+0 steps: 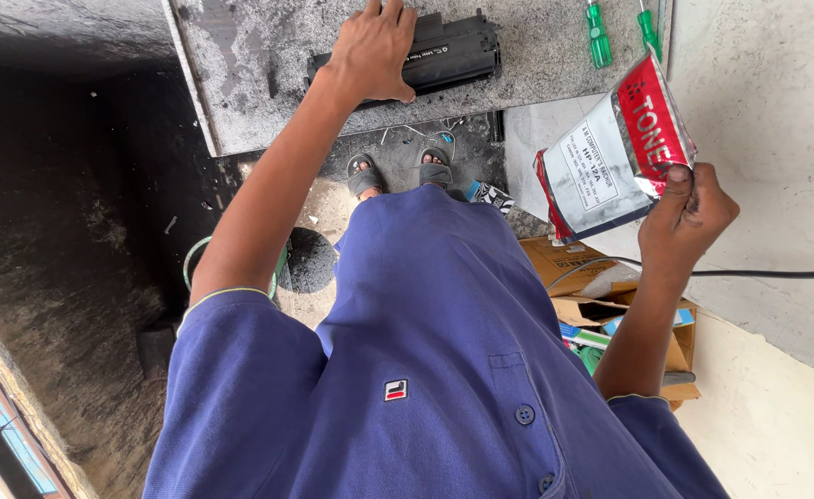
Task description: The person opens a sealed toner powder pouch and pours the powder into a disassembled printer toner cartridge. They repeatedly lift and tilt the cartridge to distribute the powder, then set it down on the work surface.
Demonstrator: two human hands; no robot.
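My left hand (370, 51) lies palm down on a black toner cartridge (453, 51), which rests on a grey, powder-stained table top (259, 83). My right hand (689, 217) is raised to the right of the table. It pinches the corner of a silver and red toner refill pouch (610, 152) with a white label. The pouch hangs tilted in the air beside the table's edge, apart from the cartridge. My blue polo shirt fills the lower part of the view.
Two green-handled screwdrivers (598, 37) (649, 32) lie at the table's right end. An open cardboard box (583, 277) of packets stands on the floor at right, under a black cable (767, 273). My sandalled feet (365, 176) stand below the table. A green-rimmed bucket (194, 259) is at left.
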